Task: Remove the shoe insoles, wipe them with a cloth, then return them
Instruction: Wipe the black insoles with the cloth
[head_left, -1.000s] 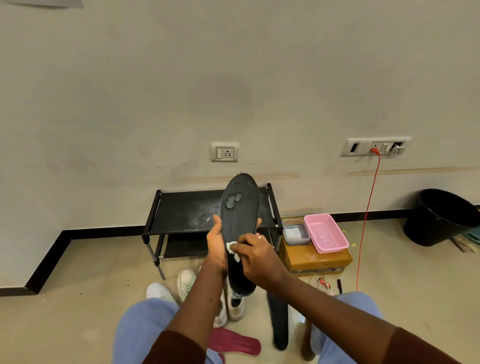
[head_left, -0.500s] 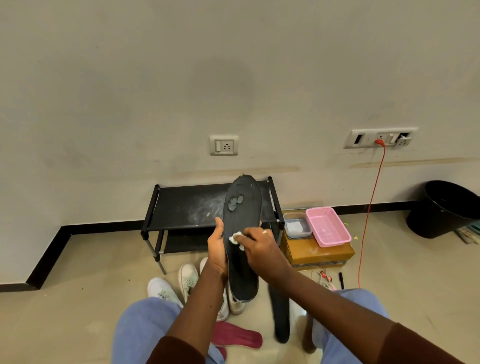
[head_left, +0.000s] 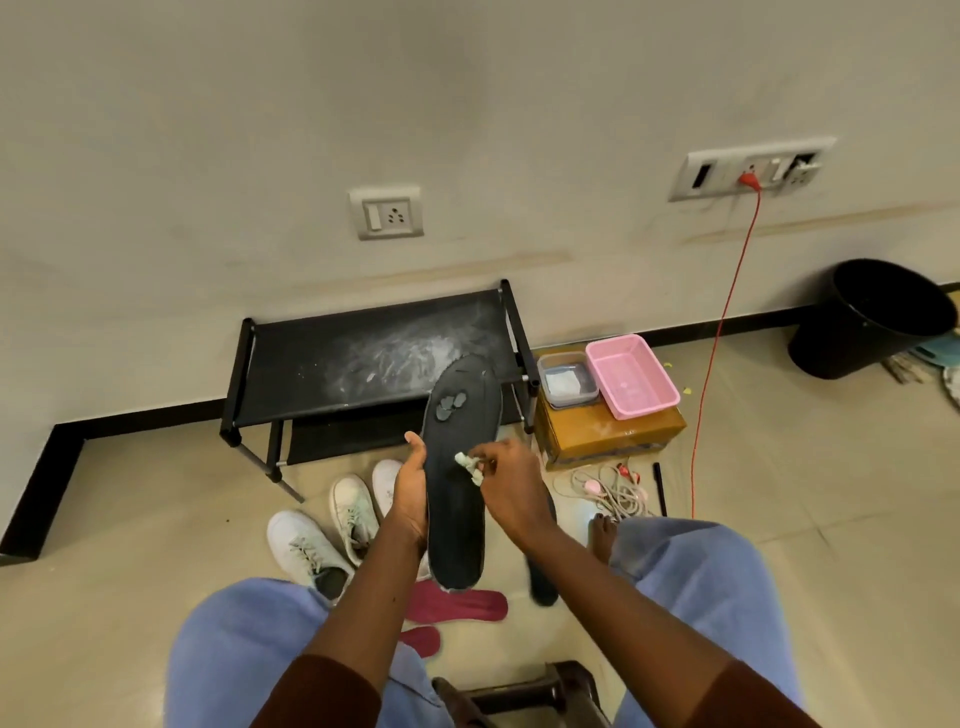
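Observation:
My left hand (head_left: 410, 493) grips the left edge of a long black insole (head_left: 457, 467), holding it upright over the floor. My right hand (head_left: 511, 488) pinches a small pale cloth wad (head_left: 469, 464) against the middle of the insole's face. Below on the floor lie two maroon insoles (head_left: 462, 605) and another black insole (head_left: 543, 584), partly hidden by my right arm. Three white sneakers (head_left: 306, 551) stand on the floor left of the held insole.
A black shoe rack (head_left: 363, 358) stands against the wall. To its right, a cardboard box (head_left: 602, 436) carries a pink tray (head_left: 631, 376) and a clear container (head_left: 563, 384). Cables (head_left: 608, 491), a red cord (head_left: 719, 332) and a black bin (head_left: 872, 319) are at right. A stool (head_left: 524, 693) sits between my knees.
The view has tilted downward, showing more floor and my knees. My right hand keeps the cloth on the insole, near its middle, while the left hand still holds it.

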